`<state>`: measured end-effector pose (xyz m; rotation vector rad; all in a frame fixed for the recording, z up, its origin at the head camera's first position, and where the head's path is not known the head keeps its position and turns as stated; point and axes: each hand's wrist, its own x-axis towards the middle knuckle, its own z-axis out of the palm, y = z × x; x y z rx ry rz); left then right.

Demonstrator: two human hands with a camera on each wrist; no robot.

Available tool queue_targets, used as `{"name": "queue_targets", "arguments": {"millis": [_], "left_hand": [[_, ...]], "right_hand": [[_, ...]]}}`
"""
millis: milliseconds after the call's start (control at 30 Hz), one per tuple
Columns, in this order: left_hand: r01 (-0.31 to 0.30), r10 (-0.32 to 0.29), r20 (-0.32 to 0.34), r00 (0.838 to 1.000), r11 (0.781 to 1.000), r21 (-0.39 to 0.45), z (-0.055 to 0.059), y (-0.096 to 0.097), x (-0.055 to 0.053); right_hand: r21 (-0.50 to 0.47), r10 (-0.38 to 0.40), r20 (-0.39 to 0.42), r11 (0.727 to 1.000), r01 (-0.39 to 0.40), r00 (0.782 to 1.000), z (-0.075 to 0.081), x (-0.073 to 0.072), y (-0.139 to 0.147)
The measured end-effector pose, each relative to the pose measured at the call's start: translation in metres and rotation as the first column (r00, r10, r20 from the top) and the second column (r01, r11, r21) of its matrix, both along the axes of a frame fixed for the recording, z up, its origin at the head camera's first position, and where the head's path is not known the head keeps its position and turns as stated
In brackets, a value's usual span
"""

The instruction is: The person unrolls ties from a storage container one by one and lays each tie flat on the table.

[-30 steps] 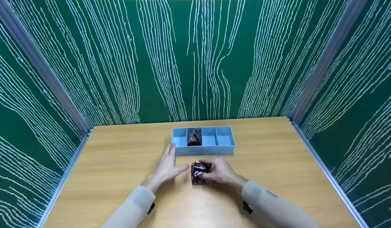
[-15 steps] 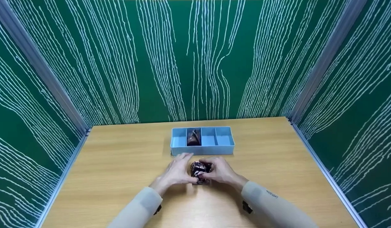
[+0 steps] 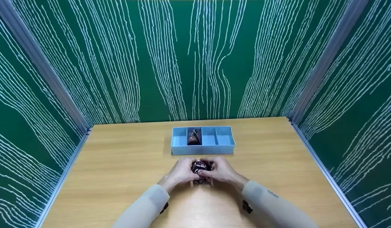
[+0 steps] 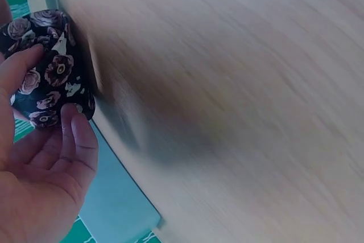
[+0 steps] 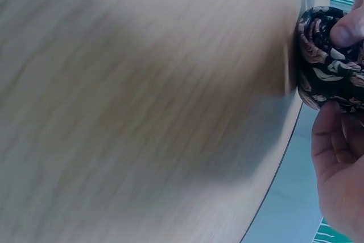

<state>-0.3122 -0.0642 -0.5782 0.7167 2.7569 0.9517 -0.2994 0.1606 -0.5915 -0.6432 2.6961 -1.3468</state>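
Observation:
Between both hands is a rolled-up cloth (image 3: 200, 167), black with pink and white flowers, low over the wooden table. Its coiled end shows in the right wrist view, where the cloth roll (image 5: 330, 72) lies between thumb and fingers. My left hand (image 3: 182, 171) grips the left side, thumb in front and fingertips at the far edge, as the left wrist view shows on the flowered cloth (image 4: 54, 78). My right hand (image 3: 222, 169) pinches the right side the same way. Just beyond the hands stands a light blue box (image 3: 203, 150) with several compartments.
A dark brown rolled item (image 3: 194, 136) sits in the box's second compartment from the left. The wooden table (image 3: 119, 164) is bounded by green walls (image 3: 157, 63) with wavy white lines and by metal corner posts (image 3: 325, 60).
My left hand has moved right and nearer, from the box's front left corner to the cloth roll, and now grips it. My right hand has kept its hold in about the same place.

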Motion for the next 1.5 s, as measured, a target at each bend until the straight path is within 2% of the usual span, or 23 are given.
{"name": "queue_targets", "arguments": {"millis": [133,300,400,567,700,833,933,1067,1167,1333,1500], "left_hand": [[-0.009,0.009,-0.011,1.0,1.0,-0.009,-0.003,0.001,-0.001],[-0.002,0.0,-0.051,0.999,1.0,-0.031,-0.006,0.003,-0.003],[-0.003,0.002,-0.038,0.999,1.0,-0.026,-0.007,0.003,-0.002],[-0.006,0.006,0.016,1.0,1.0,0.0,-0.007,0.002,0.0],[-0.012,0.012,0.051,0.999,1.0,0.002,-0.007,0.003,0.0],[-0.018,0.019,0.051,0.999,1.0,-0.021,-0.006,0.003,0.001],[-0.017,0.018,0.043,0.999,0.999,-0.039,-0.006,0.002,0.001],[-0.014,0.016,0.057,0.998,0.999,-0.036,-0.007,0.001,0.001],[-0.009,0.011,0.052,0.999,0.999,-0.031,-0.008,0.0,0.001],[-0.006,0.007,0.02,1.0,1.0,-0.029,-0.009,-0.001,0.0],[-0.021,0.021,0.07,0.997,1.0,0.004,-0.009,-0.003,0.001]], "right_hand": [[-0.039,-0.031,0.031,0.999,0.032,0.999,0.001,0.0,-0.002],[-0.058,-0.109,-0.042,0.993,0.106,0.993,0.002,0.0,-0.004],[-0.071,-0.164,-0.067,0.985,0.159,0.984,0.003,0.0,-0.003],[-0.11,-0.22,0.018,0.969,0.22,0.975,0.007,0.002,0.005],[-0.074,-0.277,0.092,0.956,0.284,0.957,0.011,0.004,0.015],[-0.043,-0.324,0.186,0.941,0.337,0.928,0.012,0.007,0.025],[-0.033,-0.327,0.232,0.939,0.343,0.916,0.009,0.008,0.031],[0.029,-0.318,0.159,0.948,0.317,0.935,0.003,0.009,0.035],[0.101,-0.324,0.074,0.943,0.316,0.943,-0.001,0.01,0.033],[0.186,-0.353,0.03,0.921,0.342,0.935,-0.005,0.012,0.03],[0.219,-0.375,0.033,0.907,0.359,0.926,-0.004,0.013,0.029]]}}
